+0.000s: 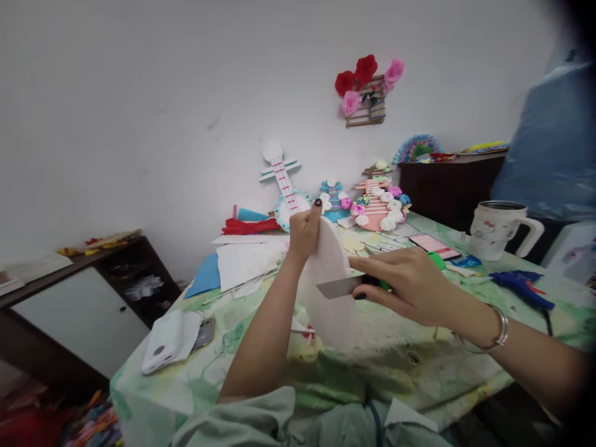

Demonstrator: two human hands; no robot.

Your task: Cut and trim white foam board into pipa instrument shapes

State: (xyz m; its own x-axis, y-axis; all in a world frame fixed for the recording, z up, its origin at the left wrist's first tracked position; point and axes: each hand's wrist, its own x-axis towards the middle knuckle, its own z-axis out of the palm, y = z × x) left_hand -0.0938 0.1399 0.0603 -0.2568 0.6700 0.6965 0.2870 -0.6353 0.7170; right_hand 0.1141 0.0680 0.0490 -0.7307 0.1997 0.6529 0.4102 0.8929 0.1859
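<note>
My left hand (305, 233) is closed on the top of a white foam board piece (328, 310) with a rounded edge, thumb pointing up. The piece stands upright on its side above the table. In my right hand (410, 285) is a utility knife (339, 287) with a wide metal blade and a dark and green handle. The blade lies across the face of the foam piece near its right edge; whether it cuts in, I cannot tell. My right index finger is stretched toward that edge.
A patterned cloth covers the table (153, 397). A phone (435, 246), a mug (498, 230) and a blue glue gun (524, 288) lie to the right. White sheets (246, 267) are at the left back. Paper-flower crafts (382, 205) stand along the wall.
</note>
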